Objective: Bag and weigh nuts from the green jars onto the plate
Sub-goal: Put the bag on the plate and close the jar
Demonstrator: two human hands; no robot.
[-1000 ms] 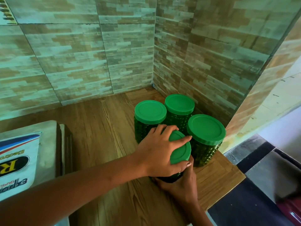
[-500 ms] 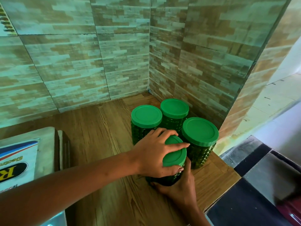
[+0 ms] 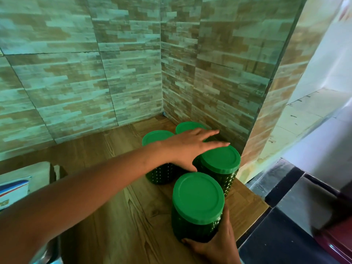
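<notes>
Early step: fetching stock, with no nuts bagged or weighed yet. Four studded green jars stand in the far right corner of the wooden counter, against the tiled wall. The right hand curls round the lower wall of the near jar, which sits apart from the others, close to the counter's near right edge; the fingers hide its base, so contact with the counter cannot be told. This jar is upright, long axis vertical, its closed lid facing up. The left hand is empty, fingers straight and spread, reaching over the cluster toward the right jar, thumb low beside its wall; whether it touches cannot be told. Behind it stand the left far jar and the corner jar, both lidded. The likely next move is a grip round the right jar's wall, lifting straight up so its neighbours are not knocked. A printed box lies at the left edge. No plate, bag or scale is in view.
</notes>
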